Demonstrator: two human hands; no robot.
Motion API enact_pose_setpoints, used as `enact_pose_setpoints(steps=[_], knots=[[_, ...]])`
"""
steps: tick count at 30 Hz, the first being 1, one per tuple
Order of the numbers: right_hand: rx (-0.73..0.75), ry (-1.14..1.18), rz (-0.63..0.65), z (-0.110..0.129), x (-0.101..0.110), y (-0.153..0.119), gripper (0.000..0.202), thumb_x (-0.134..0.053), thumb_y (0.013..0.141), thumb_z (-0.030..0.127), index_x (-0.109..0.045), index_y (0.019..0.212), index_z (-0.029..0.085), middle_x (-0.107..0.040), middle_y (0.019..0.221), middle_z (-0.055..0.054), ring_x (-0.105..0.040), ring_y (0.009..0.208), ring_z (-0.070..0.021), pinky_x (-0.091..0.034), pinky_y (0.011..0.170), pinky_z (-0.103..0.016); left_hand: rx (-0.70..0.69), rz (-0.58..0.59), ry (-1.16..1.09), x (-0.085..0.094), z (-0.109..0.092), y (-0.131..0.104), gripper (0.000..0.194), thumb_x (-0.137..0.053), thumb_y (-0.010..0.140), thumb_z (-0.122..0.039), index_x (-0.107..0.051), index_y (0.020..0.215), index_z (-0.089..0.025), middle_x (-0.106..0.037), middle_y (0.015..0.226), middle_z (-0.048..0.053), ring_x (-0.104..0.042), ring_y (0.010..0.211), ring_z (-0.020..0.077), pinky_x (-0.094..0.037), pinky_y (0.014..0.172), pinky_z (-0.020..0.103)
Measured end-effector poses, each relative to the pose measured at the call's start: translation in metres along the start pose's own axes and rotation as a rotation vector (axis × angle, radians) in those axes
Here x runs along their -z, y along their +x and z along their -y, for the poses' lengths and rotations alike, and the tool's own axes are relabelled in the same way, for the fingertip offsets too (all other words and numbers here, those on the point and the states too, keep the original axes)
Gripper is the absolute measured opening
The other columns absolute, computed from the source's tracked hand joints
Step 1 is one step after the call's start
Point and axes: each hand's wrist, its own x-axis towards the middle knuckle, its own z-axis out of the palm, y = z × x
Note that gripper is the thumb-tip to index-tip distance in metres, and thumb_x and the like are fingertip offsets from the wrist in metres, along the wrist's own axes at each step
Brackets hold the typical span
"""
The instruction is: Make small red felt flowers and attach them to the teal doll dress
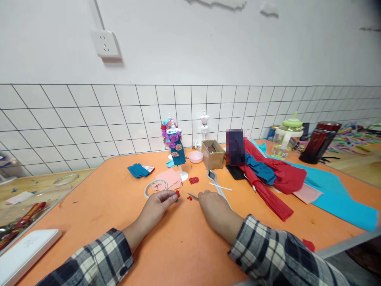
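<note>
Pinched in the fingertips of my left hand point(162, 204) is a small crumpled red piece point(177, 194), apparently crepe paper. My right hand point(216, 208) is closed round a thin pointed metal tool point(193, 196); its tip points left toward the red piece, and its handle is hidden in my fingers. Tiny red scraps point(189, 198) lie by the tip. A little farther back is a red ruffled piece point(194, 180). Behind my left hand are a roll of tape point(146, 190), pink paper sheets point(171, 178) and a small dress-form stand point(177, 149) in blue with purple and pink flowers.
A pink bowl point(195, 157), a cardboard box point(213, 155) and a second white dress form point(204, 123) stand at the back. Grey-handled tongs or similar point(218, 186) and a white stick point(220, 186) lie near my right hand. Red crepe paper point(268, 194), bottles point(287, 139) and a tumbler point(320, 143) fill the right.
</note>
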Motion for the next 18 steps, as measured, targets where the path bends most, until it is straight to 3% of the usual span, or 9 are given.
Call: enact_pose_setpoints(steps=[5,7,9,13,15,18], knots=[[-0.004,0.112,-0.067,-0.013,0.001,0.009,0.022,-0.048,0.086,0.006,-0.06,0.1,0.017,-0.069,0.091,-0.009,-0.065,0.084,-0.02,-0.042,0.068,-0.027,-0.003,-0.004,-0.007,0.001,-0.001,0.0,0.032,-0.069,0.071,-0.051,-0.075,0.075,-0.019,-0.076,0.083,0.006,-0.067,0.087,0.0261,-0.049,0.085,0.037],[0.031,0.292,-0.075,-0.018,-0.001,0.014,0.013,-0.06,0.081,0.014,-0.061,0.093,0.018,-0.069,0.089,-0.005,-0.063,0.084,-0.0193,-0.041,0.067,-0.027,0.009,-0.02,-0.016,0.0,0.0,-0.001,0.033,-0.071,0.069,-0.05,-0.075,0.078,-0.019,-0.076,0.084,0.006,-0.066,0.089,0.0267,-0.049,0.084,0.037],[0.03,0.492,-0.06,-0.02,-0.004,0.017,0.017,-0.069,0.075,0.022,-0.062,0.09,0.019,-0.068,0.085,-0.002,-0.062,0.076,-0.0168,-0.04,0.063,-0.025,0.026,-0.033,-0.035,-0.001,0.0,-0.001,0.035,-0.073,0.068,-0.049,-0.076,0.084,-0.019,-0.076,0.088,0.006,-0.066,0.091,0.0274,-0.049,0.083,0.037],[0.078,0.806,0.043,-0.013,-0.005,0.015,0.018,-0.057,0.085,0.025,-0.064,0.101,0.021,-0.067,0.082,0.0,-0.055,0.052,-0.0089,-0.039,0.054,-0.023,0.046,-0.025,-0.105,0.0,0.002,-0.001,0.035,-0.074,0.069,-0.049,-0.075,0.086,-0.018,-0.076,0.088,0.006,-0.066,0.09,0.0256,-0.047,0.086,0.036],[0.135,0.798,0.005,-0.009,-0.001,0.012,0.017,-0.056,0.085,0.023,-0.066,0.099,0.02,-0.066,0.078,0.0,-0.057,0.058,-0.01,-0.039,0.057,-0.023,0.06,-0.035,-0.164,0.001,0.004,0.0,0.034,-0.075,0.068,-0.047,-0.074,0.085,-0.017,-0.075,0.085,0.005,-0.066,0.087,0.0241,-0.048,0.085,0.035],[0.186,0.658,-0.043,-0.006,0.004,0.008,0.016,-0.066,0.08,0.034,-0.067,0.085,0.019,-0.064,0.073,0.0,-0.057,0.068,-0.013,-0.037,0.06,-0.023,0.074,-0.046,-0.236,0.002,0.007,0.002,0.033,-0.076,0.067,-0.045,-0.074,0.084,-0.017,-0.074,0.083,0.005,-0.065,0.083,0.0227,-0.048,0.082,0.033]])
